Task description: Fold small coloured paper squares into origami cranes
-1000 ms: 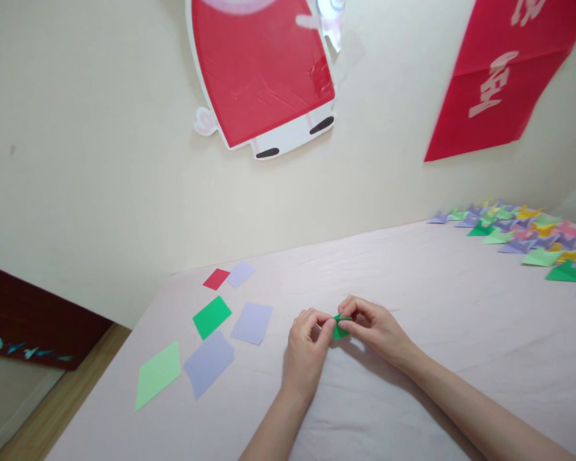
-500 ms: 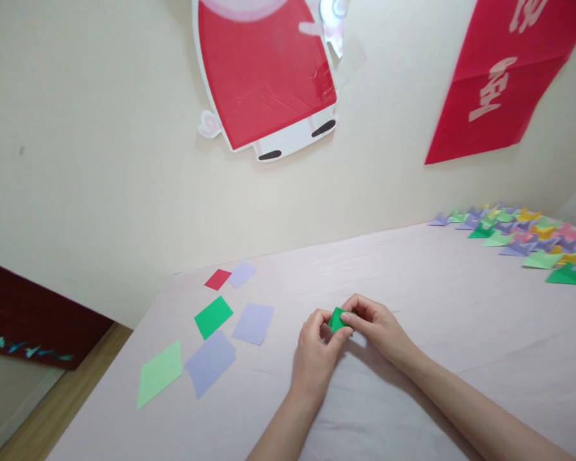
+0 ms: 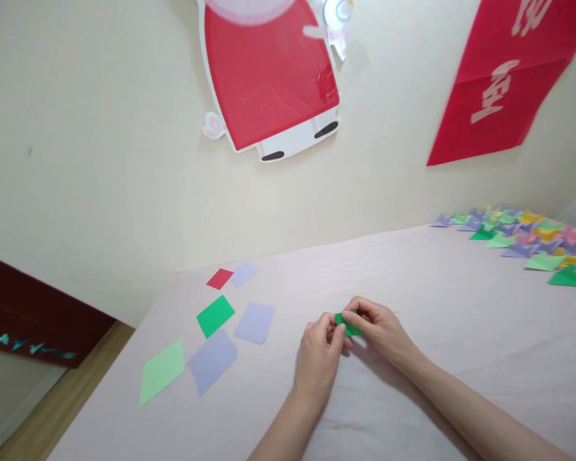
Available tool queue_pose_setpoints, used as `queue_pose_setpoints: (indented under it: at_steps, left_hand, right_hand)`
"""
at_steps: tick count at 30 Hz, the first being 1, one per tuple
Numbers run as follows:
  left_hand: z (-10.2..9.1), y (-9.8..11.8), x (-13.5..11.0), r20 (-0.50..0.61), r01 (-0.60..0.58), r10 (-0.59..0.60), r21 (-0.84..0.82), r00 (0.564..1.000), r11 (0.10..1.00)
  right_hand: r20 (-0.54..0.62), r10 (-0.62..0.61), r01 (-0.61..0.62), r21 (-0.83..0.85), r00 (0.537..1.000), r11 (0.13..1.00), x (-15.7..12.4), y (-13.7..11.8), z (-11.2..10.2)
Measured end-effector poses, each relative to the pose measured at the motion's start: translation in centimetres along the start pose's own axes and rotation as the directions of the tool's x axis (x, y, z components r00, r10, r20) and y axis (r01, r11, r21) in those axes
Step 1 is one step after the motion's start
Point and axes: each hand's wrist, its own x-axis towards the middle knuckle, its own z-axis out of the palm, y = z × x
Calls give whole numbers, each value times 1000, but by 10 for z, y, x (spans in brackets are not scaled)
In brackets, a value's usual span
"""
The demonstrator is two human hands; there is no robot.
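A small folded piece of green paper (image 3: 352, 329) is held between both hands, just above the pale sheet. My left hand (image 3: 317, 349) pinches its left side between thumb and fingers. My right hand (image 3: 381, 330) grips the top and right side, thumb on the near face. Fingers cover much of the paper, so its exact folds are hard to make out. To the left lie loose flat papers: a green one (image 3: 216, 315), a light green one (image 3: 162, 372), a red one (image 3: 219, 278) and several lilac ones (image 3: 255, 323).
Several rows of folded paper figures (image 3: 540, 240) in many colours stand at the far right. The pale cloth surface (image 3: 288, 397) meets a wall at the back. On the wall hang a red cartoon cutout (image 3: 273, 77) and a red banner (image 3: 494, 89).
The green paper has turned in my fingers and now shows a flatter, wider shape. My left thumb has moved up onto its left edge. The whole view has shifted slightly.
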Motion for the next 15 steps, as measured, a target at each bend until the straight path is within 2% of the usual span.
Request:
queue_pose_setpoints:
  at_steps: [5, 8, 10, 11, 13, 15]
  left_hand:
    - [1, 7, -7, 22, -45, 41, 228, 999, 973]
    - [-3, 11, -18, 16, -67, 66, 414, 998, 908]
    - [-8, 12, -24, 16, -142, 154, 484, 988, 864]
    - [-11, 12, -25, 53, -210, 212, 494, 976, 844]
    - [-18, 11, -24, 171, -365, 324, 506, 931, 781]
    - [-23, 8, -20, 278, -464, 372, 517, 886, 720]
  right_hand:
    - [-42, -7, 5, -50, 999, 999, 2, -1, -5]
    - [-50, -33, 22, -203, 998, 979, 6, -2, -11]
    - [9, -55, 54, -395, 998, 917, 7, -2, -13]
    - [55, -62, 81, -494, 997, 866, 8, -2, -13]
    - [122, -83, 142, -638, 989, 757, 8, 0, -11]
    - [139, -126, 188, -709, 982, 680, 9, 3, -8]
